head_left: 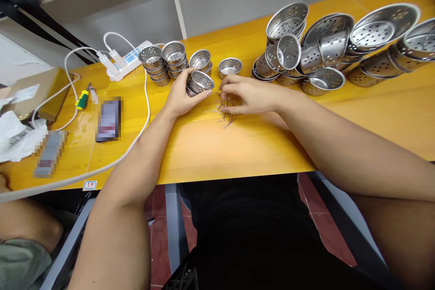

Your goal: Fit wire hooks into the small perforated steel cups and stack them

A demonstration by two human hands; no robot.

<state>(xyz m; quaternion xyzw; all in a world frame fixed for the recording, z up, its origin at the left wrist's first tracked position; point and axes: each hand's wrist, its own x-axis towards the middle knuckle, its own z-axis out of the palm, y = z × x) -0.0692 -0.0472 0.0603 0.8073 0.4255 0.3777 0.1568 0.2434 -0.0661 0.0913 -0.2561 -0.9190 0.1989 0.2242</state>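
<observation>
My left hand is closed around a small perforated steel cup, its mouth tilted toward the right. Close by on the right, my right hand reaches over a loose bunch of thin curved metal wires. Its thumb and bent forefinger are apart, with the fingertips at the wires; I see no wire clearly gripped. Another small perforated cup stands upright just behind my right hand. Behind the held cup is a short stack of similar cups.
More stacked cups stand left of centre. Larger perforated steel cups crowd the right back. A power strip, white cable, screwdriver, two phones and a cardboard box lie left. Part of another person shows lower left.
</observation>
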